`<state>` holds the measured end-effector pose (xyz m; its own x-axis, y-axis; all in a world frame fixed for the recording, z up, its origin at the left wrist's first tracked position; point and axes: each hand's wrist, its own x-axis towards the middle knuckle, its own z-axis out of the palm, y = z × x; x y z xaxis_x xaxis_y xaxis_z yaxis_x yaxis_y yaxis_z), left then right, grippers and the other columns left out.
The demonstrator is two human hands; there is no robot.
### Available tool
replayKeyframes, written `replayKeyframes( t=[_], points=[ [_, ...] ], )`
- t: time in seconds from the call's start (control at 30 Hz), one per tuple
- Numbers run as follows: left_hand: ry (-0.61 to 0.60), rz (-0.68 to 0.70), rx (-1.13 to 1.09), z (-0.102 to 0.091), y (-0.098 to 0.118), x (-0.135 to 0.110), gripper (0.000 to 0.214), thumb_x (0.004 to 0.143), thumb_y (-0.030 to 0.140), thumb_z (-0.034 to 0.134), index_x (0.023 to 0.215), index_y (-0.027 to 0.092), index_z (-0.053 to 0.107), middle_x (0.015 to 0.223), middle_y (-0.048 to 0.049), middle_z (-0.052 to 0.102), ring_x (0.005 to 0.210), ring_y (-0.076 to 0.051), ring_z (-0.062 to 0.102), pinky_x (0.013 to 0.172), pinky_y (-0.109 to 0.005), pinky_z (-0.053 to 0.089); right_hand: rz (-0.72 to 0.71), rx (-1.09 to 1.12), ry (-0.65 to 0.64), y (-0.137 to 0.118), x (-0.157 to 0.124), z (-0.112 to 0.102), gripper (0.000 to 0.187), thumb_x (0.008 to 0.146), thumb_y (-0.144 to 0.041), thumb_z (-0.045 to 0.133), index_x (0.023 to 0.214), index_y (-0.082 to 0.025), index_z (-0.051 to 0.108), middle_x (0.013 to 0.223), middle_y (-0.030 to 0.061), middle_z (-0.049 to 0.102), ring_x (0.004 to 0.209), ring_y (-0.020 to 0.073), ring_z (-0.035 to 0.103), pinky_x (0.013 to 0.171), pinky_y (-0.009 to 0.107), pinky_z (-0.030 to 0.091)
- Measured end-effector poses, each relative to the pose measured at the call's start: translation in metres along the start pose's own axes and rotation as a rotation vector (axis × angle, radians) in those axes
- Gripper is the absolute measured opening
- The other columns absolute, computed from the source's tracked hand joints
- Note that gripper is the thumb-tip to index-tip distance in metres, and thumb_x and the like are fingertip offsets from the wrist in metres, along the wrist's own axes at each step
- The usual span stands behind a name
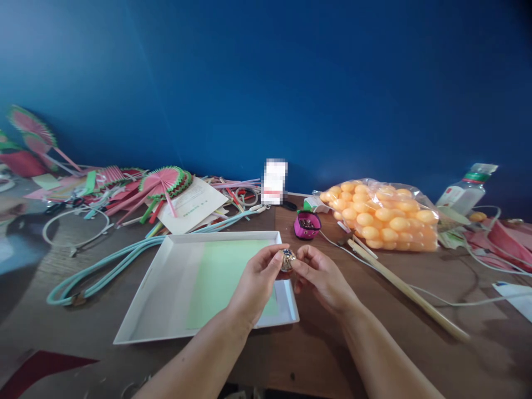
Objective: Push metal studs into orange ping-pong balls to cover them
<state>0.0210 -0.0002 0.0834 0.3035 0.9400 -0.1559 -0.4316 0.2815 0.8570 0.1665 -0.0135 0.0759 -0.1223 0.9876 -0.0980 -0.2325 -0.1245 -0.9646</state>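
A small round object [287, 260] with a gold, blue and white patterned top is held up between my hands, over the right edge of a shallow white tray [145, 293]. My left hand [260, 280] pinches it from the left with thumb and fingers. On the other side, my right hand [322, 277] is closed, its thumb and forefinger at the object's right edge. What the object is I cannot make out. A light green sheet [224, 282] lies in the tray. Just beyond my hands sits a small magenta container [307, 225] holding small dark bits.
A clear bag of orange balls [384, 216] stands at the back right, near a bottle [463, 191]. A wooden stick [415, 293] lies at right. Pink and green paper fans [166, 185], papers and light blue tubing [112, 257] crowd the left. A blue wall [266, 83] rises behind.
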Motion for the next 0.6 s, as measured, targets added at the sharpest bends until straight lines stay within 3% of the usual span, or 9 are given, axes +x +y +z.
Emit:
replayKeyframes(
  t=[0.27, 0.37, 0.47, 0.53, 0.6],
  points=[
    [0.031, -0.019, -0.061, 0.000, -0.001, -0.001, 0.036, 0.075, 0.038, 0.068, 0.102, 0.015, 0.066, 0.091, -0.0062, 0.067, 0.077, -0.013, 0.060, 0.072, -0.027, 0.048, -0.107, -0.046, 0.095, 0.000, 0.000, 0.004, 0.028, 0.075, -0.040, 0.071, 0.080, -0.021, 0.051, 0.060, -0.0057, 0.050, 0.049, 0.0094, 0.046, 0.047, 0.023, 0.044],
    [0.113, -0.063, -0.143, -0.004, -0.002, 0.003, 0.036, 0.075, 0.038, 0.068, 0.102, 0.014, 0.064, 0.088, -0.0057, 0.066, 0.074, -0.012, 0.060, 0.071, -0.025, 0.049, -0.240, 0.017, 0.268, -0.007, 0.001, -0.009, 0.023, 0.079, -0.041, 0.066, 0.080, -0.020, 0.054, 0.065, -0.0041, 0.050, 0.051, 0.0079, 0.042, 0.046, 0.021, 0.040],
    [0.184, -0.085, -0.237, -0.007, -0.002, 0.007, 0.030, 0.075, 0.034, 0.067, 0.098, 0.015, 0.063, 0.087, -0.0049, 0.065, 0.071, -0.011, 0.060, 0.070, -0.024, 0.049, -0.357, -0.010, 0.537, -0.013, 0.004, -0.033, 0.022, 0.077, -0.040, 0.067, 0.078, -0.021, 0.056, 0.067, -0.0037, 0.051, 0.050, 0.0079, 0.041, 0.044, 0.020, 0.036],
    [0.196, -0.091, -0.266, -0.008, -0.003, 0.008, 0.027, 0.076, 0.031, 0.066, 0.096, 0.015, 0.063, 0.086, -0.0050, 0.065, 0.071, -0.011, 0.061, 0.070, -0.024, 0.049, -0.387, -0.159, 0.670, -0.014, 0.006, -0.049, 0.023, 0.076, -0.042, 0.068, 0.082, -0.021, 0.060, 0.067, -0.0027, 0.054, 0.049, 0.0087, 0.042, 0.044, 0.022, 0.035],
    [0.184, -0.104, -0.269, -0.008, -0.003, 0.007, 0.026, 0.077, 0.030, 0.066, 0.097, 0.014, 0.063, 0.086, -0.0053, 0.065, 0.072, -0.011, 0.061, 0.070, -0.024, 0.050, -0.371, -0.408, 0.698, -0.011, 0.009, -0.059, 0.025, 0.077, -0.044, 0.065, 0.086, -0.021, 0.064, 0.069, -0.0002, 0.058, 0.051, 0.0113, 0.046, 0.048, 0.025, 0.038]
  ],
)
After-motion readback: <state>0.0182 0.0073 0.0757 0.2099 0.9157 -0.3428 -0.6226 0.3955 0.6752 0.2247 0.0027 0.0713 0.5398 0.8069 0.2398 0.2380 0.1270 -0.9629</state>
